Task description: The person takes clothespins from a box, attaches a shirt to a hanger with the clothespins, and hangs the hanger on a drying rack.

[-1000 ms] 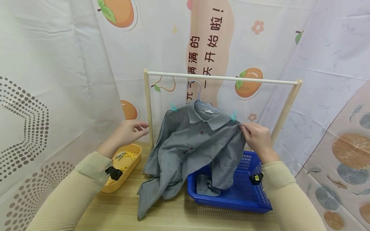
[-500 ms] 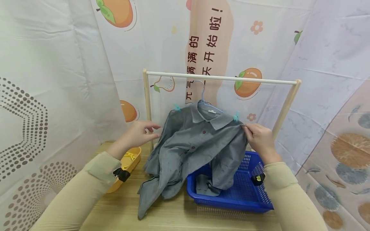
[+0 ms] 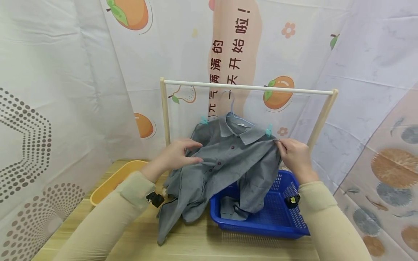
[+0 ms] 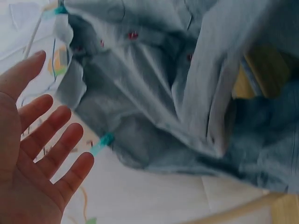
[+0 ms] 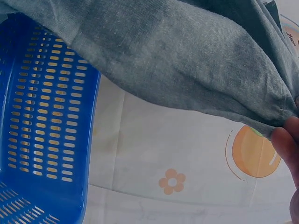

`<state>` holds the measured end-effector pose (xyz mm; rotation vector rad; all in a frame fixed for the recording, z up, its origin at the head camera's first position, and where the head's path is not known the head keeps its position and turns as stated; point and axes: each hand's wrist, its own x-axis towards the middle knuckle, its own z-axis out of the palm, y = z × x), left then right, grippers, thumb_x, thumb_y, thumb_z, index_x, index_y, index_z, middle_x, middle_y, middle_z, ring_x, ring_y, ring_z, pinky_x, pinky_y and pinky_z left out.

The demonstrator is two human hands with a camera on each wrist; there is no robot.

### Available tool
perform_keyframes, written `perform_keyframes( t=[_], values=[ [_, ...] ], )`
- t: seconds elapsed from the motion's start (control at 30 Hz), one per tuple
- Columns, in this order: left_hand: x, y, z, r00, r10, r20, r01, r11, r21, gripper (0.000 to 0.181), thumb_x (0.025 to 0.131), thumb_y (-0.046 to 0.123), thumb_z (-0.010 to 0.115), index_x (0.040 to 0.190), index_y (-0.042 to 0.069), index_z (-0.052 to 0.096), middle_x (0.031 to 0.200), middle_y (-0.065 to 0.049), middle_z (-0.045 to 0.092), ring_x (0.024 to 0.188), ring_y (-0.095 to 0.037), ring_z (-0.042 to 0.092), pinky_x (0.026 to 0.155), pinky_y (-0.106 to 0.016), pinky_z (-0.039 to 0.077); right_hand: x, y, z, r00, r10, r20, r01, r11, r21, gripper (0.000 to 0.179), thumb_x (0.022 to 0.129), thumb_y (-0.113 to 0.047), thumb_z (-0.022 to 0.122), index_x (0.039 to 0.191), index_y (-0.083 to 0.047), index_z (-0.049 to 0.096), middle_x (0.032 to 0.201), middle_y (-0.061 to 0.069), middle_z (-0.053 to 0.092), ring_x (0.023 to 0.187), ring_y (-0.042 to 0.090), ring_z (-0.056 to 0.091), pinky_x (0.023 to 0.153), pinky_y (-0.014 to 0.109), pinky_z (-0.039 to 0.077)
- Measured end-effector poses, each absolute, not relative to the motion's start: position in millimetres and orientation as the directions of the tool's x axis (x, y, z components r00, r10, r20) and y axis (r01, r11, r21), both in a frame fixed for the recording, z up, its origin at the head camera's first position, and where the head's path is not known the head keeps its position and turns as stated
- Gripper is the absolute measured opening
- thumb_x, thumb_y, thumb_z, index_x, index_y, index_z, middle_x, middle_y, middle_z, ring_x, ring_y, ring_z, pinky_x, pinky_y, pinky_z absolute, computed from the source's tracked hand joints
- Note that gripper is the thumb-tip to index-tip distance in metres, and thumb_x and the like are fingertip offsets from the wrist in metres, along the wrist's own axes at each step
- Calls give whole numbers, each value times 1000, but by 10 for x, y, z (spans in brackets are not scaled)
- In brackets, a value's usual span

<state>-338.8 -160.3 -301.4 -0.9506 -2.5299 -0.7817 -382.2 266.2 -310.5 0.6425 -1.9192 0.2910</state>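
Observation:
A grey button-up shirt (image 3: 225, 159) hangs on a light blue hanger (image 3: 232, 105), its hook just below the white rail in the head view. Teal clips (image 3: 269, 130) sit at both shoulders. My right hand (image 3: 295, 157) pinches the shirt at the right-hand shoulder; the right wrist view shows thumb and finger (image 5: 286, 137) on the gathered cloth. My left hand (image 3: 177, 156) is in front of the shirt's left side, thumb and fingers apart. In the left wrist view its fingers (image 4: 70, 140) are spread, with nothing between them. The lower shirt drapes onto the table and into the blue basket.
A rack with wooden posts (image 3: 164, 112) and a white rail (image 3: 248, 87) stands at the back. The blue basket (image 3: 261, 226) is under the shirt's right side. A yellow tray (image 3: 107, 185) lies at left behind the left forearm. Printed curtains (image 3: 140, 61) surround the wooden table (image 3: 183, 250).
My left hand has moved right, from beside the rack's left post to in front of the shirt. The hanger and shirt's upper part have shifted slightly right. My right hand keeps its pinch.

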Motion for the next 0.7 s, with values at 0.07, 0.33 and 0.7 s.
perform_keyframes(
  t=[0.07, 0.33, 0.7],
  values=[
    [-3390, -1509, -3034, -717, 529, 455, 693, 616, 376, 56, 88, 40, 82, 134, 12, 67, 125, -2, 67, 104, -18, 62, 85, -39, 54, -3829, 2668, -3101, -314, -309, 898, -556, 826, 90, 10, 91, -4, 71, 85, 3, 73, 80, 19, 72, 70, 38, 69, 59, 53, 53],
    [-3315, -1169, -3037, -707, 597, 379, 705, 552, 446, 65, 86, 42, 82, 140, 12, 63, 136, -2, 61, 117, -27, 62, 87, -42, 56, -3868, 2687, -3070, -320, -320, 892, -556, 826, 96, 10, 92, -3, 71, 84, 3, 72, 80, 21, 72, 70, 40, 69, 59, 54, 54],
    [-3315, -795, -3112, -669, 671, 321, 737, 544, 400, 62, 88, 45, 80, 142, 19, 61, 134, 0, 61, 116, -18, 61, 93, -34, 51, -3889, 2712, -3096, -356, -299, 885, -538, 840, 67, 8, 93, -3, 70, 89, 3, 74, 81, 21, 72, 71, 39, 69, 62, 54, 54]
  ],
)
